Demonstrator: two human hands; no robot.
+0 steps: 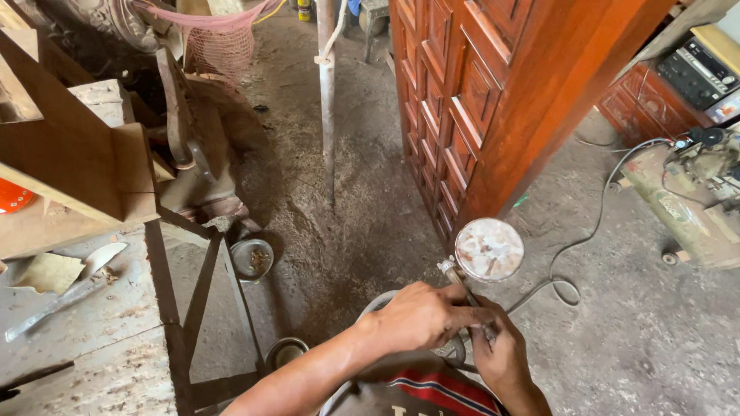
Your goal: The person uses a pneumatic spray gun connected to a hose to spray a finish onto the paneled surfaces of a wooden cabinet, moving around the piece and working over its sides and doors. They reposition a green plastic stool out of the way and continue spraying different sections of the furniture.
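A spray gun [462,281] with a round, paint-stained cup lid [489,249] is held low in front of me, near the foot of a tall reddish carved wooden door [478,92]. My left hand [420,316] wraps over the gun's body from the left. Just below it, my right hand [499,353] grips the handle. A grey hose [379,303] curves out from under my left hand. The gun's nozzle is hidden behind the cup and my fingers.
A worn wooden workbench [77,339] with scraps and a blade stands at left. A metal pole [327,92] rises from the dirt floor. Two metal bowls [252,258] [285,350] lie by the bench legs. A cable [570,285] runs to a green machine [686,216] at right.
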